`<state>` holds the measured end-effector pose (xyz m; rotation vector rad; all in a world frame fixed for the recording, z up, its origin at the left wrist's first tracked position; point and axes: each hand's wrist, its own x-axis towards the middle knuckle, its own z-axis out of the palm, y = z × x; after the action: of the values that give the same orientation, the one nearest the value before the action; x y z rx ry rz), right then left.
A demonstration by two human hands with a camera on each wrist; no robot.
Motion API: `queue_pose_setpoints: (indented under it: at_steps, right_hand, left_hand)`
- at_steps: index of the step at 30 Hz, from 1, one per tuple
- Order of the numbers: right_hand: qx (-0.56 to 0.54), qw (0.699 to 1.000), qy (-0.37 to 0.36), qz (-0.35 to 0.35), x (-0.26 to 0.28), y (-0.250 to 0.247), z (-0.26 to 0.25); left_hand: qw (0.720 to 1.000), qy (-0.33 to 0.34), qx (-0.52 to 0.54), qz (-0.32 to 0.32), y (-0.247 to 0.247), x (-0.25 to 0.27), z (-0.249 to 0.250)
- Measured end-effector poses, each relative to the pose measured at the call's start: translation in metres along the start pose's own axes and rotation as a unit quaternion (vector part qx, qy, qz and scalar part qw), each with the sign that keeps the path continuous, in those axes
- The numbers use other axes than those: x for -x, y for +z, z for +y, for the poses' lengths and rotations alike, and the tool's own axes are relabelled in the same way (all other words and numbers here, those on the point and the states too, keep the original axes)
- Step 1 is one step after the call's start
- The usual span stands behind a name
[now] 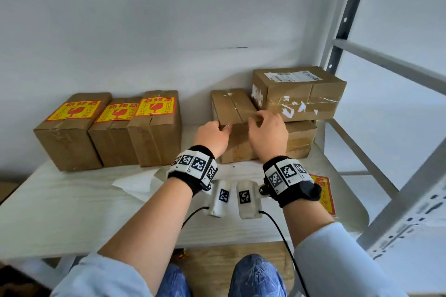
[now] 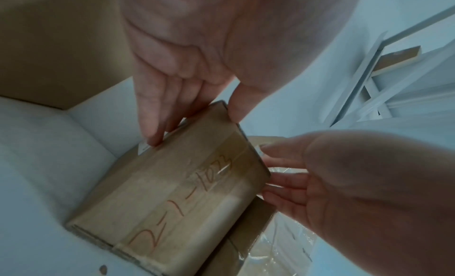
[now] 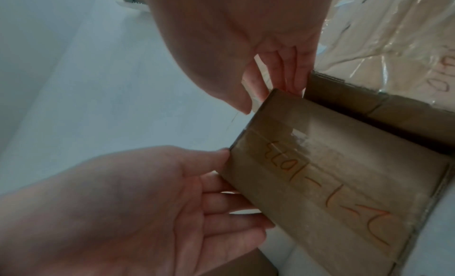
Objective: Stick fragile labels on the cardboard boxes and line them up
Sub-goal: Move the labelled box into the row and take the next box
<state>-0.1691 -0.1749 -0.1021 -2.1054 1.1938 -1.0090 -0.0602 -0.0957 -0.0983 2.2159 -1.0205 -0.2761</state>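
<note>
Cardboard boxes are counted: three labelled boxes point(image 1: 108, 128) lined up left, three unlabelled. One unlabelled box point(image 1: 233, 113) is clamped by both grips, left hand point(image 1: 212, 137) and right hand point(image 1: 268, 134).

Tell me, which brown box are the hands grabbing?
The small unlabelled box in the middle, gripped by the left hand and right hand. The three boxes left of it wear yellow fragile stickers.

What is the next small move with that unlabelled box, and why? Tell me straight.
Probably lift the unlabelled box clear and bring it left toward the labelled row. Both the left hand and the right hand grip its upper edge with fingers and thumb, its top bears no yellow label, and a spare fragile label lies by the right wrist.
</note>
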Motion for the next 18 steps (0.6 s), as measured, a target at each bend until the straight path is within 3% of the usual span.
queue_pose_setpoints:
  at_steps: [7, 10, 13, 18]
  right_hand:
    - [-0.074, 0.997, 0.033, 0.018, 0.015, -0.007, -0.016]
    - [-0.128, 0.989, 0.077, 0.008, 0.021, -0.010, -0.021]
    - [-0.242, 0.960, 0.143, -0.017, 0.027, -0.017, -0.025]
    - [-0.368, 0.894, 0.249, -0.066, 0.047, -0.014, -0.023]
  left_hand:
    - [0.996, 0.039, 0.073, 0.028, -0.014, 0.022, -0.007]
    - [0.983, 0.079, 0.159, 0.039, -0.022, 0.039, -0.006]
    - [0.967, 0.133, 0.214, 0.034, -0.030, 0.056, -0.006]
    - [0.972, 0.214, 0.097, -0.023, -0.038, 0.075, 0.002]
